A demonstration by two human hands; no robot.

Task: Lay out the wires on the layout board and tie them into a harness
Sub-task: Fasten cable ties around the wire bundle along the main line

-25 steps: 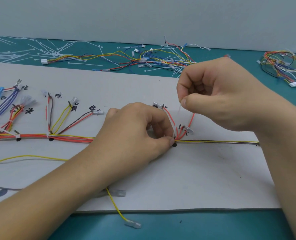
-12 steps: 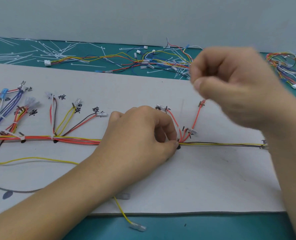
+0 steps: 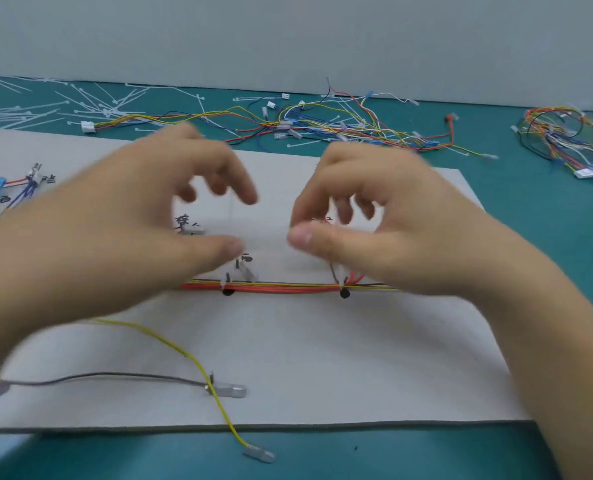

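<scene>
Wire bundle point(image 3: 288, 288), mostly red with yellow and dark strands, runs straight across the middle of the layout board point(image 3: 323, 358), parallel to its near edge. Two white cable ties point(image 3: 225, 282) cinch it, each beside a black dot on the board.

The left hand point(image 3: 132, 230) hovers over the bundle's left stretch, blurred, with fingers loosely curved and thumb out, holding nothing. The right hand point(image 3: 402, 230) hovers over the right stretch. A pale strip rises from the right tie behind its thumb, and blur hides whether the fingers pinch it.

A yellow wire point(image 3: 198, 362) crosses toward the near edge and ends past it on the green mat point(image 3: 548, 237). A grey wire point(image 3: 97, 377) lies beside it.

Beyond the far edge lie loose wires point(image 3: 323, 129) and spare ties point(image 3: 80, 105). A coiled bunch point(image 3: 565, 140) sits off the far right corner.
</scene>
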